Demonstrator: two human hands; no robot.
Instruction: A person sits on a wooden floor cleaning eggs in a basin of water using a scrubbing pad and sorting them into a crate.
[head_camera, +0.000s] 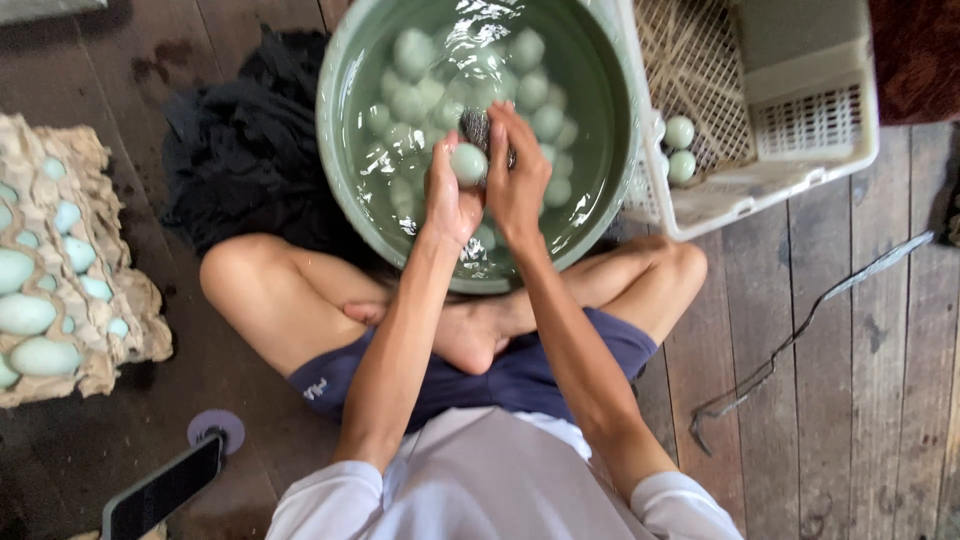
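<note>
At the left edge of the frame lies a stack of grey-brown pulp egg trays (75, 300), ragged at the rim, its cups holding pale blue-green eggs (25, 313). In the upper right stands a white plastic crate (800, 120) with latticed walls; two more eggs (680, 150) rest in its near corner. At the lower left a dark phone (160, 490) lies tilted beside a small lilac disc (215, 425).

In the upper middle a green basin (345, 70) of water holds many sunken eggs. Above it the left hand (447, 200) grips one pale egg (468, 163), fingers curled round it. The right hand (515, 175) presses against that egg, closed on a dark scrubber (478, 128) that is mostly hidden.

The floor is dark worn wooden planks (880, 350). A black cloth (245, 150) lies bunched left of the basin, and a bent wire (800, 330) lies on the boards at right
</note>
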